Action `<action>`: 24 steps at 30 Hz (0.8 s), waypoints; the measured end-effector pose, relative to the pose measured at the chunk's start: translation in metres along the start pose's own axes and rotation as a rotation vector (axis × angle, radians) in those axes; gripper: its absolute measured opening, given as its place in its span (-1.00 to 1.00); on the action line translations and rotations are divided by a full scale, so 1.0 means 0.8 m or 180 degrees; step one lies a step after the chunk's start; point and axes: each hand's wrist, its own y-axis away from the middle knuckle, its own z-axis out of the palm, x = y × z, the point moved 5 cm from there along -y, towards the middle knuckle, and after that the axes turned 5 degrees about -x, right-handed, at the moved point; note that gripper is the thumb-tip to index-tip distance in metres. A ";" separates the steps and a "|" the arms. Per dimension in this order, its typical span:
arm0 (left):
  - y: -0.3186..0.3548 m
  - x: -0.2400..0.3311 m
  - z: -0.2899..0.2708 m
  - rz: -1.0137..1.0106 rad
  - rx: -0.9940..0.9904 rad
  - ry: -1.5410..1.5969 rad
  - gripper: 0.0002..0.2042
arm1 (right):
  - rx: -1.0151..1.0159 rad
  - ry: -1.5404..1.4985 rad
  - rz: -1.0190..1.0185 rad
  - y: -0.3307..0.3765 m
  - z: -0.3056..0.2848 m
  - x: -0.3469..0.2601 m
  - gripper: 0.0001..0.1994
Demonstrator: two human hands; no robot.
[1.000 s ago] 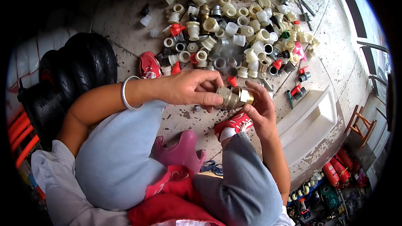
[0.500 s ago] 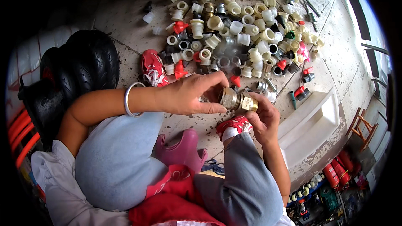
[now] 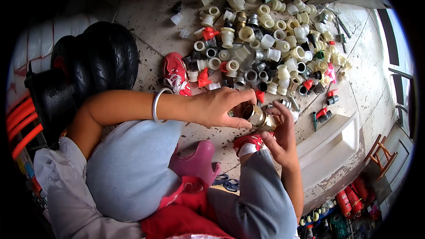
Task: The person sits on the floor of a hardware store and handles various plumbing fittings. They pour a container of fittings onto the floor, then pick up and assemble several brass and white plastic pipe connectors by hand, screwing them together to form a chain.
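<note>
My left hand (image 3: 217,107), reaching in from the left with a metal bangle on its wrist, grips the left end of a brass pipe fitting (image 3: 256,116) between thumb and fingers. The fitting has a round collar and a hex part, and lies level above my red shoe (image 3: 250,140). Curled loosely around its right end is my right hand (image 3: 284,139), fingers over the top and thumb below; whether the thumb touches the brass is hard to tell. Beyond my hands a heap of pipe fittings (image 3: 267,41) covers the floor, mostly cream plastic, some grey metal, some red.
Black tyres (image 3: 106,57) stand at the left beside orange-red tubes (image 3: 24,126). A white trough-like piece (image 3: 327,139) lies to the right. Under me is a pink plastic stool (image 3: 197,161). Red cylinders (image 3: 349,201) and a small wooden rack (image 3: 381,157) are at the lower right.
The scene has shifted right and slightly down in view. My right hand's fingers have loosened and spread around the fitting's end, while my left hand keeps its grip.
</note>
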 end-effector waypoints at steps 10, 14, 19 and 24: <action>0.001 0.018 -0.001 0.0643 0.0023 -0.1015 -0.58 | -0.0336 -0.1829 0.1330 0.016 -0.001 0.046 -0.51; -0.005 -0.010 0.003 -0.0554 -0.0165 0.0497 -0.63 | 0.0136 -0.0315 -0.0021 -0.001 0.004 0.005 -0.45; -0.010 0.005 0.003 -0.0383 -0.0231 0.0499 -0.64 | 0.0036 -0.1432 0.0399 0.006 -0.002 0.012 -0.44; -0.027 0.004 0.005 -0.0305 -0.0484 0.0700 -0.64 | -0.0061 -0.2431 0.1062 0.016 -0.002 0.037 -0.49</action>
